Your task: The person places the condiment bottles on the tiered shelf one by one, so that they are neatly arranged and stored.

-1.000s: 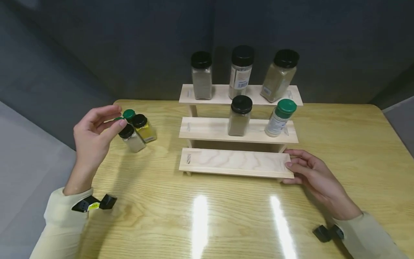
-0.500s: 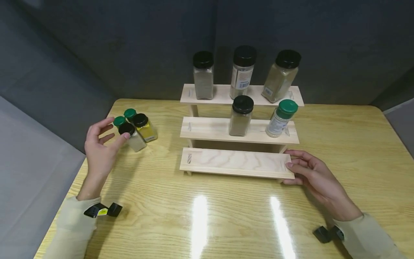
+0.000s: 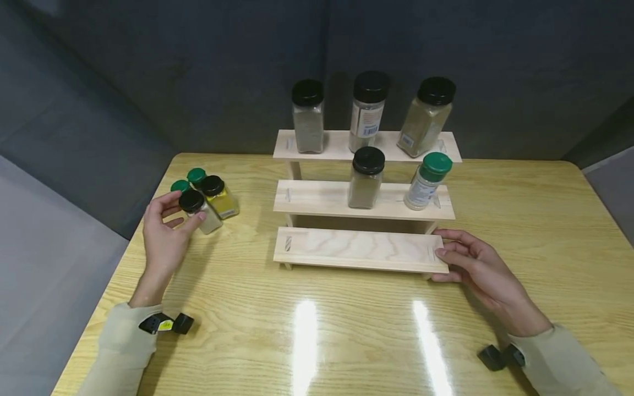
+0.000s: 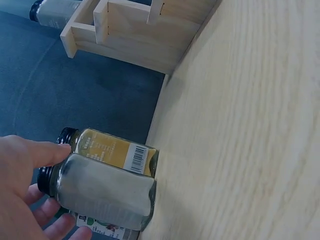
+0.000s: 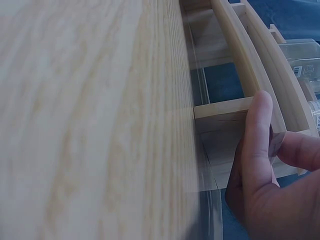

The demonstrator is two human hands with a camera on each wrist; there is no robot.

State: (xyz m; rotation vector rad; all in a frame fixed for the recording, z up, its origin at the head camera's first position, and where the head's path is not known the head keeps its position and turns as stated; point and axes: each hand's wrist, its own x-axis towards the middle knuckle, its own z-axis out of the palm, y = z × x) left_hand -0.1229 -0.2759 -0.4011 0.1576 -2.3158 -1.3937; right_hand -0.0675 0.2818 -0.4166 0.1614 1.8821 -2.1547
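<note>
Fingers of the left hand (image 3: 165, 245) are spread well apart and loosely bent, with the black lid of a small, clear, square-sided jar (image 3: 210, 221) between thumb and index; whether a firm hold is had cannot be told. By the fingers of the right hand (image 3: 482, 267), the right end of the lowest board of a pale three-tier wooden rack (image 3: 359, 245) is pinched, thumb on top.

Backdrop is formed by dark grey fabric panels (image 3: 223, 71). In front, two bright streaks are reflected in a yellow wood-grain table (image 3: 238, 313). Rack is placed right of centre on it; clear jar is stood upright on the tabletop, well apart to the left.

Left hand is crowded on the far side: two small green-capped jars (image 3: 180, 186) are stood just beyond the index fingertip, and a small yellow-labelled jar with a black lid (image 3: 225, 202) is set right beside the clear one.

Containers: top tier is occupied by a square black-lidded jar of grey-beige powder (image 3: 309, 132), a tall round black-lidded jar with a white barcode label (image 3: 367, 121) and a square black-lidded jar of brownish powder (image 3: 423, 126). On the middle tier, a shorter black-lidded jar of grey-brown powder (image 3: 365, 190) and a round white-labelled bottle with a green cap (image 3: 422, 191) are seen. Pale contents are shown in the clear jar. Contents of the green-capped pair are hidden.
</note>
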